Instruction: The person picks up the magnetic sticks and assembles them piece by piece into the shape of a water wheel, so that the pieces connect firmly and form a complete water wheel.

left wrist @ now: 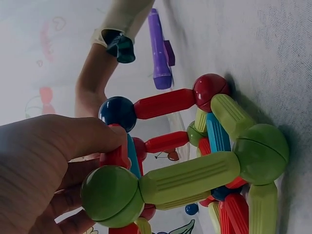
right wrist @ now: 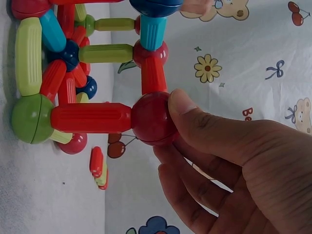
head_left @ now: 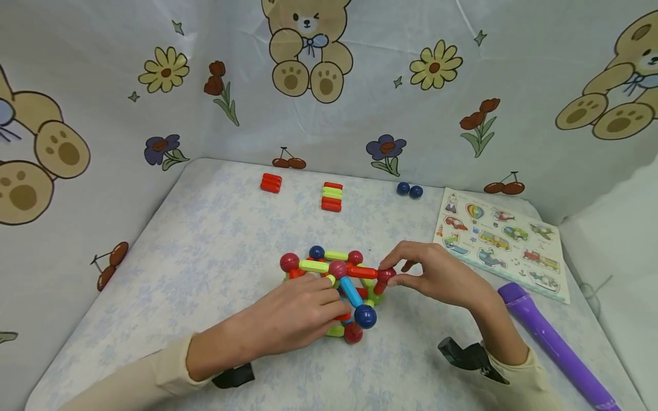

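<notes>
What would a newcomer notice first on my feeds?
First, the bright ball-and-rod structure central on the table, where the left hand grips a red rod and the right hand pinches a dark red ball at its right corner. Then the long purple stick lying along the table's right edge, and the big winking bear printed on the backdrop behind.

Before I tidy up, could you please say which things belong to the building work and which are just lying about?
Building:
Multicoloured plastic-looking ball-and-rod frame, held by left hand and right hand
Short red and green rods, probably spares
Two dark-blue balls, probably spares

Just lying about:
Pale flat picture board
Long purple cylinder
</notes>
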### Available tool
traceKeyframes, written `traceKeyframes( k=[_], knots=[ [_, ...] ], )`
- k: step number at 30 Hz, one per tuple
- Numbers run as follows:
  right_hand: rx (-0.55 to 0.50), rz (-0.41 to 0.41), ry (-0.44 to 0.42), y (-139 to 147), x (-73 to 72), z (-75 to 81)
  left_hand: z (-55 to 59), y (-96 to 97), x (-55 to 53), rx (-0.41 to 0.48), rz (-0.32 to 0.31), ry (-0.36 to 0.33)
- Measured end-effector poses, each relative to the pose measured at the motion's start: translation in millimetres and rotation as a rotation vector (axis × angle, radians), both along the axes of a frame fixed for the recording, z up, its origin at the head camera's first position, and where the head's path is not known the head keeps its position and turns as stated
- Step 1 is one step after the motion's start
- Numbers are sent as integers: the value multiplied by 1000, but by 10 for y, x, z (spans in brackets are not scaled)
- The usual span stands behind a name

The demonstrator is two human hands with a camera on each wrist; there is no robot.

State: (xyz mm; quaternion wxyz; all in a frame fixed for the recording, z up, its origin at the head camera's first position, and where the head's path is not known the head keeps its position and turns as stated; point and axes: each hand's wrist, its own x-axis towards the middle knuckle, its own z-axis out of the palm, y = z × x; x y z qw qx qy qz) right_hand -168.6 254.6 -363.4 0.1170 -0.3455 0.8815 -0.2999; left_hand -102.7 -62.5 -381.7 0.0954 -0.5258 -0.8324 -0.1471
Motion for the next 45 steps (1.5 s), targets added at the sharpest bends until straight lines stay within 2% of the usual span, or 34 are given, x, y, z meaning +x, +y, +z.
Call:
traceKeyframes(
  k=[7,13,17,20,22,24,26,28,30,33,35,36,38,40,43,45],
  knots=[
    [26,23,47,-26,38,15,-5,2,1,-43,6,16],
    [112,-8,120,-166,142,-42,-19,2,1,-24,14,-12],
    [132,-32,165,-212,163,-78,-17,-1,-1,-15,7,-21],
    [129,-36,168,-208,161,-87,28,-25,-40,4,-19,-71],
    [125,-29,164,-203,156,-90,94,-76,-122,32,-23,-125],
    [123,-18,156,-194,145,-93,191,-166,-281,72,0,-182],
    [124,-7,153,-180,134,-89,288,-296,-536,100,66,-221],
    [126,2,153,-161,122,-85,351,-454,-883,98,162,-249],
    [126,5,147,-145,111,-82,349,-626,-1277,68,271,-286],
    [124,2,126,-114,105,-79,182,-858,-1837,20,408,-365],
    [125,-1,104,-96,103,-81,8,-986,-2119,-17,463,-413],
    [126,-2,95,-88,104,-79,-82,-1040,-2224,-37,485,-433],
    [124,4,83,-72,102,-75,-250,-1122,-2381,-76,520,-454],
    [120,8,79,-58,93,-73,-373,-1174,-2468,-115,540,-449],
    [108,21,80,-39,72,-61,-497,-1219,-2532,-147,580,-417],
    [104,25,79,-21,57,-51,-546,-1230,-2548,-155,584,-386]
  ],
)
